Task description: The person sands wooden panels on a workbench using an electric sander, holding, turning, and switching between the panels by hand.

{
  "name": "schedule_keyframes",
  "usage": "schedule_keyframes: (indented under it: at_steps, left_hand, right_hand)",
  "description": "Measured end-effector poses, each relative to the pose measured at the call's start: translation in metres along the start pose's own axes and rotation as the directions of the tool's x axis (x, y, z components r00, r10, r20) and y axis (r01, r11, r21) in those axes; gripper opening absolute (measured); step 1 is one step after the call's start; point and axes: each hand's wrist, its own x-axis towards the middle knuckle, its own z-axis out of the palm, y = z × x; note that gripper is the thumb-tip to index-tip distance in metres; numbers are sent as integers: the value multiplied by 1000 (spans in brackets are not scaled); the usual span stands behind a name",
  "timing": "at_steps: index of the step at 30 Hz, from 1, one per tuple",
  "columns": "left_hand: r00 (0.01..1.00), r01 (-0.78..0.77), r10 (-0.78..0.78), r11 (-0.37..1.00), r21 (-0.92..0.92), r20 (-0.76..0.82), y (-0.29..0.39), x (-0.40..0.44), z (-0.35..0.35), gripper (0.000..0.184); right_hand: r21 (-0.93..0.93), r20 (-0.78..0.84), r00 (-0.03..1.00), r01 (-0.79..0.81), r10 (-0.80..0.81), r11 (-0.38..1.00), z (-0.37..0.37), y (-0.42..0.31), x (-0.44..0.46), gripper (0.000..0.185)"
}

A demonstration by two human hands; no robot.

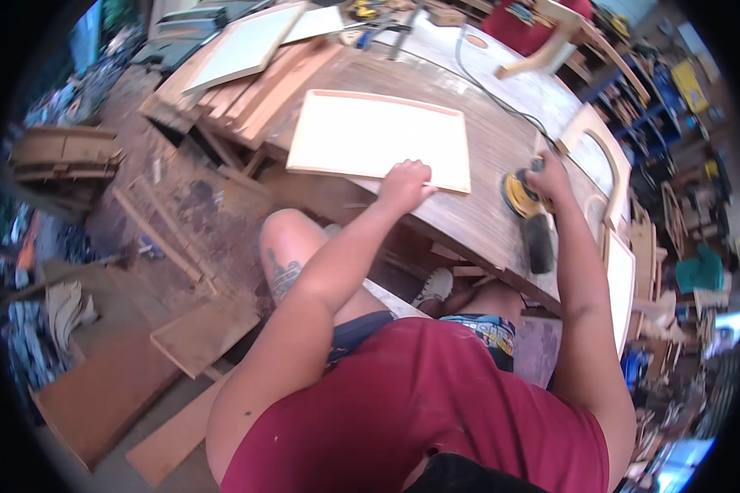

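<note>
A shallow white panel with a raised pale wooden rim [374,135] lies on the workbench [489,164] in front of me. My left hand [406,184] grips its near edge, with the fingers curled over the rim onto the white face. To the right of the panel, my right hand [549,177] is wrapped around a yellow and black orbital sander [518,195]. A dark dust canister [538,245] sticks out from the sander toward me. The sander is apart from the panel, and its underside is hidden.
More white panels [242,48] rest on wooden boards [292,86] at the bench's left end. A cable [501,103] runs across the bench behind the sander. Curved wooden frame pieces [604,148] stand at the right. Boards [103,390] lie on the floor at left.
</note>
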Motion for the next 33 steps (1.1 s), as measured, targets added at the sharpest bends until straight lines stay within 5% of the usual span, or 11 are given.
schedule_keyframes:
  at_steps: [16, 29, 33]
  left_hand:
    - [999, -12, 11, 999, 31, 31, 2, 0, -3, 24]
    - [1000, 9, -9, 1000, -15, -23, 18, 9, 12, 36]
    - [1000, -16, 19, 994, 106, -20, 26, 10, 17, 34]
  right_hand:
    - [-25, 87, 994, -67, 69, 997, -15, -44, -7, 67]
    - [13, 8, 999, 46, -46, 999, 14, -46, 16, 67]
    - [-9, 28, 999, 23, -23, 1000, 14, -51, 16, 64]
